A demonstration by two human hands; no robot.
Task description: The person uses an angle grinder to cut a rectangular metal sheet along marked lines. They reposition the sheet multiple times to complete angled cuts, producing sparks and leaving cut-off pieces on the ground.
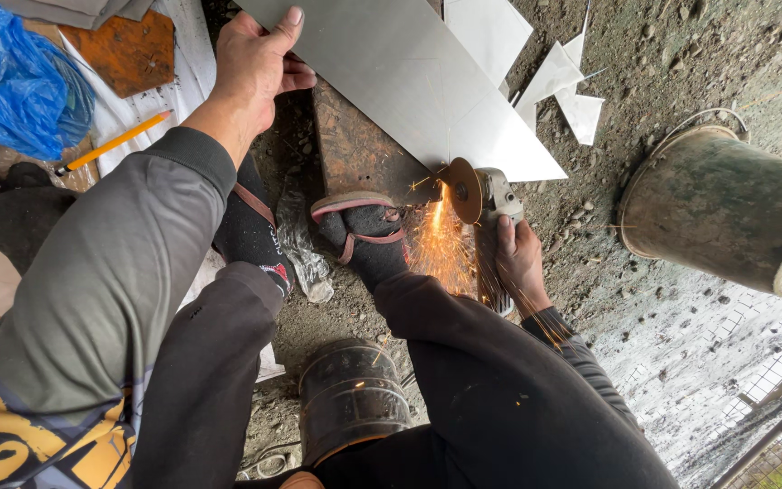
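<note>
A rough building site: bare dirt-and-gravel ground (671, 54), broken white tile offcuts (567, 91), a grimy cement-caked bucket (726, 204), wire-mesh fencing (771, 380) at near right.

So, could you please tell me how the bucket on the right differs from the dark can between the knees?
The bucket lies tipped on its side on bare ground, away from the person; the dark can stands upright between the knees. The bucket is greenish-grey, dusty, with a wire handle; the can is black, ribbed, with no handle showing. The bucket looks larger. Both are round containers, and neither hand touches them.
</note>
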